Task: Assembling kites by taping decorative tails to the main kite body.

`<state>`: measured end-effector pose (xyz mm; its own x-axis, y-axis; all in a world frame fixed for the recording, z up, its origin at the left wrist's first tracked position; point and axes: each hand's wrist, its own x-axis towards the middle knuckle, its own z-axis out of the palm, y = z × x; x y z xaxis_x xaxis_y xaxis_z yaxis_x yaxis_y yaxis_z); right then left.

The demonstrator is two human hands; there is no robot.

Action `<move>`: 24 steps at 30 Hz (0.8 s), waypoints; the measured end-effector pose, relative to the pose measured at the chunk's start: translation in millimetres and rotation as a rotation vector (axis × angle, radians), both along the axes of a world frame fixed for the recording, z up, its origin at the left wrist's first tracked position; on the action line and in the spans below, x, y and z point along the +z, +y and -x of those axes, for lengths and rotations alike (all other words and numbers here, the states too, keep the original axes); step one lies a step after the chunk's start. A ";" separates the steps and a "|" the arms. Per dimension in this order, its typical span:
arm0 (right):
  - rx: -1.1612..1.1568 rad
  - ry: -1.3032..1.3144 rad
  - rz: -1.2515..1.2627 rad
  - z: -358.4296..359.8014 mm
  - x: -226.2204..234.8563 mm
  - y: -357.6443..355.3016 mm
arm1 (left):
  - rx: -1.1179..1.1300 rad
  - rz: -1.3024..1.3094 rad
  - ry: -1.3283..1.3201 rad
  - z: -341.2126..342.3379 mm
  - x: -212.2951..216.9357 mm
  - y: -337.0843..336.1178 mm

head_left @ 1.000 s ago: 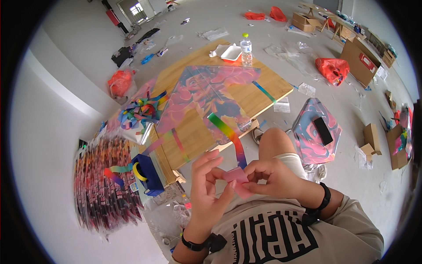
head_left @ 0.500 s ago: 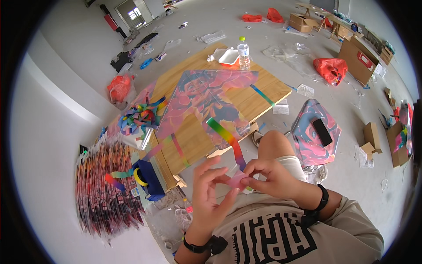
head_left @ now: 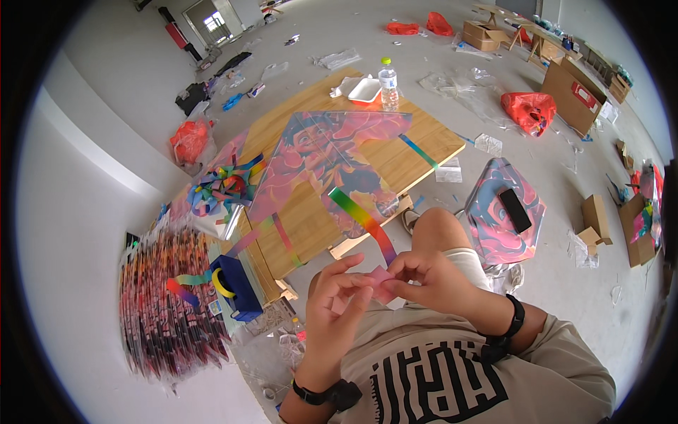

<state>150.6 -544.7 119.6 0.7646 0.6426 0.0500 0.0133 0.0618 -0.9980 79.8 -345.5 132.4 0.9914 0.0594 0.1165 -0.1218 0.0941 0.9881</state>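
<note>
Above my lap, a small pink piece of film or paper (head_left: 382, 277) is pinched between both hands. My left hand (head_left: 337, 293) has thumb and fingertips closed at its left edge. My right hand (head_left: 432, 283) grips the right side between thumb and index finger. From behind the right fingertips a shiny rainbow ribbon (head_left: 365, 222) rises and curls toward the table, its green end free. Whether the ribbon and the pink piece are joined, I cannot tell. Beyond lies a kite-like printed sheet (head_left: 321, 159) in pink and blue on the wooden table (head_left: 304, 237).
A blue tape dispenser (head_left: 236, 290) stands at the table's left, by a stack of wrapped printed sheets (head_left: 169, 297). Ribbon loops (head_left: 222, 189) are heaped behind it. A bottle (head_left: 388, 86) and white tray (head_left: 365, 91) stand far back. A phone (head_left: 515, 210) rests on a printed stool (head_left: 494, 237).
My left fingertips have closed in on the pink piece, which has tilted and shifted slightly up. The ribbon still hangs from the right hand.
</note>
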 end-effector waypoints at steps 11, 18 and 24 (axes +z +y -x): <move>0.008 0.056 -0.014 -0.1 -7.4 1.8 | -0.035 0.035 0.012 -1.1 -2.9 4.4; 0.045 0.097 0.041 -1.5 -5.3 0.8 | -0.026 0.066 0.061 -1.5 -1.2 3.5; 0.047 0.104 0.003 -1.5 -9.0 1.4 | 0.026 0.021 0.056 -2.8 -6.0 6.0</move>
<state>152.1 -543.3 110.6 0.7346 0.6779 -0.0300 -0.0930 0.0568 -0.9940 82.6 -339.4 126.4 0.9944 0.0875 0.0598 -0.0695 0.1123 0.9912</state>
